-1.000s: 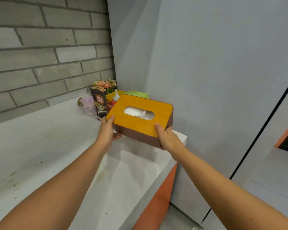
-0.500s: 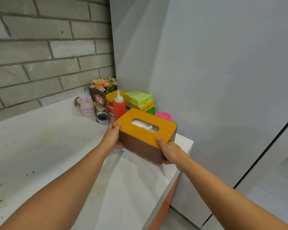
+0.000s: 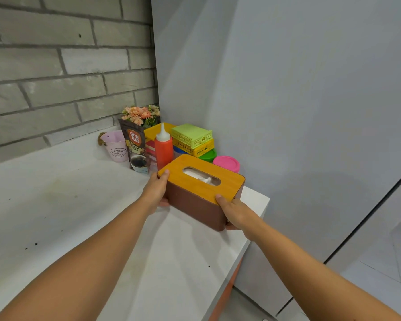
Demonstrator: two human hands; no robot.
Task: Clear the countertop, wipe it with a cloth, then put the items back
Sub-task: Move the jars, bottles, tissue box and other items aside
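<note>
Head: two hands [image 3: 156,192] [image 3: 235,212], one tissue box [image 3: 195,202]

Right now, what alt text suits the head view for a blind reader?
A left hand and right hand grip a brown, orange-lidded tissue box at a white countertop; behind stand a red squeeze bottle, coffee pouch and pink pot.

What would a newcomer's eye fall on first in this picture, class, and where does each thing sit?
First, the tissue box with its yellow lid, mid-frame, held at both ends by the left grip and right grip over the white countertop. Behind it, in the corner, a bright cluster: a red squeeze bottle, stacked green and yellow baskets, a pink-lidded tub, and flowers by the brick wall.
</note>
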